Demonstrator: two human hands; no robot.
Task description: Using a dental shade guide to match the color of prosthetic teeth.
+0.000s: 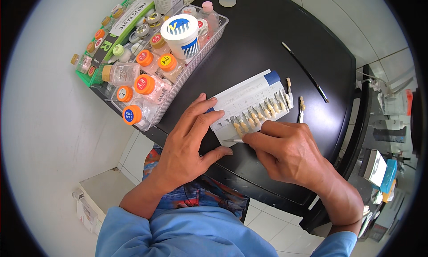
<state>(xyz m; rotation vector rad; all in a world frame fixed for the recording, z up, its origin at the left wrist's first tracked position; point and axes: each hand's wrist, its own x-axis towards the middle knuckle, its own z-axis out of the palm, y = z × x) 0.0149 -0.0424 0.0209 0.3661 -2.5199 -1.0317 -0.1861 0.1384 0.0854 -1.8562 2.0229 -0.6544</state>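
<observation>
holding pointed tool (232, 140), right hand (287, 151) hiding its rear

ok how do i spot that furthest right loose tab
On the black table, find the white holder bearing a row of tooth-coloured tabs. Off its right end, yours is the loose tab lying just above the right hand. It lies clear of the holder, whereas the other loose tab is by its edge.

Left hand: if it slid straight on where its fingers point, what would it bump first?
Probably the white holder of fake teeth; the left hand seems to be touching its edge.
</observation>
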